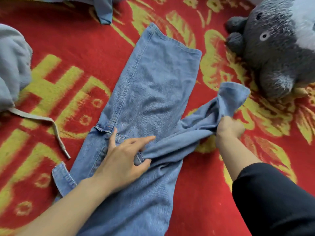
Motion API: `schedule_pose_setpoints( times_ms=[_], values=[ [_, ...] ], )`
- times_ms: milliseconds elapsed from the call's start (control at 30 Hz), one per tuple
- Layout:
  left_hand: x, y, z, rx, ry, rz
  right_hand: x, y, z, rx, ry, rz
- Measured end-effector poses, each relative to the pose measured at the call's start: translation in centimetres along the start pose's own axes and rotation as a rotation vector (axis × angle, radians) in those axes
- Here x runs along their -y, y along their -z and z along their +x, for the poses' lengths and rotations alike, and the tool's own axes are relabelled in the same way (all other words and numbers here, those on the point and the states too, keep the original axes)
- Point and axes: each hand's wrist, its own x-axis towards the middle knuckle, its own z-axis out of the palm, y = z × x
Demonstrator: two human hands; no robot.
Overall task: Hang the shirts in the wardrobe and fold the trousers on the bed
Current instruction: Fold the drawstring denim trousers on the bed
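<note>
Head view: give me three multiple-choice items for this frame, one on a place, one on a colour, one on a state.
1. Where in the picture does the plush toy lie relative to the jeans?
A. to their upper right
B. on top of them
C. to their lower left

2. What colours is the blanket?
A. blue and white
B. red and yellow
C. plain green

3. What is the right hand doing?
A. resting flat on the blanket
B. gripping a bunched trouser leg
C. holding a hanger

Answers: 1 A, the grey toy lies off the denim at the upper right; 2 B, a yellow pattern on red shows all round the jeans; 3 B, its fingers are curled round gathered denim.
</note>
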Motion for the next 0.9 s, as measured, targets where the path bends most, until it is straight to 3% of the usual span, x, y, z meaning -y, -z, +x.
schedule_pose_setpoints(
  times_ms=[67, 167, 233, 367, 500, 567, 633, 767, 833, 900],
  values=[
    [-0.1, -0.1, 0.1, 0.078, -0.052, 0.007, -0.8, 1.0, 0.5, -0.069, 0.14, -0.184],
    [0.0, 0.0, 0.5, 0.19, -0.033, 0.022, 0.4, 0.7, 0.5, -0.029, 0.342, -0.272],
    [0.1, 0.0, 0.7, 0.222, -0.035, 0.03, 1.1, -0.2, 0.1, 0.056, 0.331, -0.342],
    [0.2, 0.0, 0.9, 0.236, -0.036, 0.02, 1.4, -1.6, -1.0, 0.162, 0.391, -0.759],
    [0.6, 0.0, 0.9, 0.23, -0.044, -0.012, 2.2, -1.8, -0.4, 0.059, 0.941, -1.164],
    [0.6, 0.0, 0.9, 0.197, -0.032, -0.039, 2.8, -1.9, 0.0, 0.033, 1.02, -1.357],
    [0.6, 0.3, 1.0, 0.146, 0.007, -0.11, 4.3, -1.9, -0.2, 0.036, 0.862, -1.201],
    [1.1, 2.1, 1.7, -0.103, 0.233, -0.503, 10.3, -3.1, -1.5, 0.016, 0.528, -0.466],
    [1.6, 3.3, 2.2, -0.215, 0.312, -0.605, 12.9, -4.7, -2.7, 0.023, 0.521, -0.31],
    [2.6, 4.3, 2.8, -0.317, 0.37, -0.663, 15.1, -7.1, -4.8, 0.103, 0.628, -0.219]
  ],
)
